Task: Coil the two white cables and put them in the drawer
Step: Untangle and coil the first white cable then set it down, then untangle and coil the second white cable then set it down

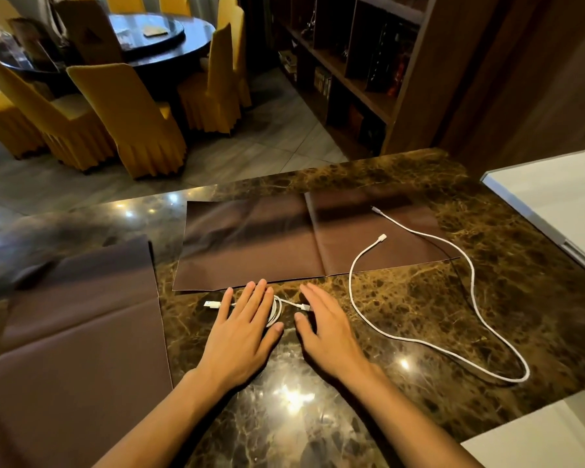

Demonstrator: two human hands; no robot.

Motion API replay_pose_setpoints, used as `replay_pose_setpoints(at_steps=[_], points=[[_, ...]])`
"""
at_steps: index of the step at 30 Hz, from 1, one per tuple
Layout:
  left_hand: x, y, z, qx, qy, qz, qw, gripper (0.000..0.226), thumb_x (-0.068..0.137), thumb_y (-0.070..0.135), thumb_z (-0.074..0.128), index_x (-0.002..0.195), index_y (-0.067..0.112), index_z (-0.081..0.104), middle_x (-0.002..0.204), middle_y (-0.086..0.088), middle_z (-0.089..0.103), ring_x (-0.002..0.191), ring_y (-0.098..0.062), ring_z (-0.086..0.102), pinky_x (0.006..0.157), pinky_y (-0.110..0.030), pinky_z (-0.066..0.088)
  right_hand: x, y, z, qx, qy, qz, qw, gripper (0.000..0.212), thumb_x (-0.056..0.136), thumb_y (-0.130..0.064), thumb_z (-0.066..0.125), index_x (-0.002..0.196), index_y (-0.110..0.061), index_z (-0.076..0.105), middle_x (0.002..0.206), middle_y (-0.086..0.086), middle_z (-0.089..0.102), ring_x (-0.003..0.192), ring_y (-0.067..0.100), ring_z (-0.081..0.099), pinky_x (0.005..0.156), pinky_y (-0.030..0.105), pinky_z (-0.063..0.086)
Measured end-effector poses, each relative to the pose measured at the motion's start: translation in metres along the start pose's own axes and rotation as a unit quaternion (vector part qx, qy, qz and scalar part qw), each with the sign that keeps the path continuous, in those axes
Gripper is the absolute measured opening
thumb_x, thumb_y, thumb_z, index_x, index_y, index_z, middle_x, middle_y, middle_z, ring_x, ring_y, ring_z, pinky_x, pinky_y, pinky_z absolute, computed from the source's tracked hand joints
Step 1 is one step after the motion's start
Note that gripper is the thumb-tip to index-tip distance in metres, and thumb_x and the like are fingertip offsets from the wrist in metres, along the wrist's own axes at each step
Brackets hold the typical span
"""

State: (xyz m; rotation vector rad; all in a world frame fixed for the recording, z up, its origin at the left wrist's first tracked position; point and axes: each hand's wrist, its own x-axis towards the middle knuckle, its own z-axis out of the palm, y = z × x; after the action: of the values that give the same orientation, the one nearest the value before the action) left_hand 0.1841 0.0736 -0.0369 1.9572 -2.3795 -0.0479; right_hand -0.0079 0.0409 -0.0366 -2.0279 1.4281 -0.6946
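**First cable coiled and pressed flat, second cable not yet touched**

Nearest to the camera, the left hand [242, 332] is laid flat, with fingers spread, on the small coiled white cable [277, 310], which rests on the dark brown marbled stone desk [419, 298]. Nothing is gripped; the coil is only pressed down, and its two plugs stick out to both sides of the hand. The right hand [328, 336] is held open just beside the coil, near one plug, and its grip is also empty.

To the right, well apart from the hands, the long loose white braided cable [470, 282] is seen in a wide loop on the desk. Its two ends lie farther back on the flat brown cloth mat [250, 244].

The coiling of the first cable is judged to be nearly finished. As the next move, the coil should be kept from springing open, and then the loose cable must be reached for and wound. No drawer can be identified with certainty.
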Motion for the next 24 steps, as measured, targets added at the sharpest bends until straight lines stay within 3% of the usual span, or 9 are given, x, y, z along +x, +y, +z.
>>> replay_pose_setpoints(at_steps=[5,11,17,21,24], points=[[0.002,0.009,0.000,-0.019,0.004,0.004,1.000,0.069,0.103,0.059,0.017,0.160,0.019,0.024,0.169,-0.002,0.016,0.157,-0.020,0.010,0.127,-0.047,0.003,-0.005,0.006,-0.018,0.004,0.049,-0.009,0.999,0.039,0.098,-0.014,0.062,0.137,-0.010,0.061,0.140,0.005,0.061,0.130,0.018,0.054,0.112,0.020,0.031],[0.011,0.033,-0.008,-0.056,0.032,0.034,0.997,0.068,0.103,0.058,0.021,0.158,0.019,0.032,0.167,-0.003,0.024,0.156,-0.022,0.018,0.127,-0.047,0.010,-0.012,0.021,-0.046,0.003,0.105,0.005,0.994,0.030,0.096,-0.010,0.065,0.126,-0.010,0.069,0.125,0.002,0.069,0.116,0.014,0.060,0.101,0.005,0.031],[0.040,0.074,-0.016,-0.132,0.064,0.077,0.986,0.060,0.101,0.047,0.045,0.152,0.016,0.044,0.160,-0.007,0.041,0.149,-0.027,0.036,0.123,-0.046,0.027,-0.021,0.052,-0.081,-0.023,0.172,0.055,0.983,0.031,0.094,-0.007,0.066,0.125,-0.007,0.069,0.127,0.007,0.069,0.120,0.023,0.061,0.104,0.025,0.039],[0.059,0.104,-0.018,-0.166,0.087,0.155,0.970,0.050,0.094,0.037,0.057,0.137,0.011,0.061,0.139,-0.009,0.062,0.127,-0.029,0.058,0.105,-0.045,0.050,-0.033,0.074,-0.105,-0.052,0.179,0.099,0.977,0.039,0.095,-0.011,0.065,0.134,-0.006,0.063,0.139,0.012,0.062,0.132,0.028,0.053,0.113,0.038,0.037],[0.065,0.132,-0.012,-0.166,0.090,0.204,0.961,0.047,0.090,0.040,0.057,0.128,0.013,0.066,0.130,-0.006,0.067,0.118,-0.025,0.063,0.098,-0.036,0.053,-0.047,0.091,-0.121,-0.066,0.164,0.136,0.975,0.044,0.098,-0.018,0.063,0.141,-0.009,0.058,0.149,0.012,0.053,0.140,0.028,0.045,0.117,0.043,0.034]])
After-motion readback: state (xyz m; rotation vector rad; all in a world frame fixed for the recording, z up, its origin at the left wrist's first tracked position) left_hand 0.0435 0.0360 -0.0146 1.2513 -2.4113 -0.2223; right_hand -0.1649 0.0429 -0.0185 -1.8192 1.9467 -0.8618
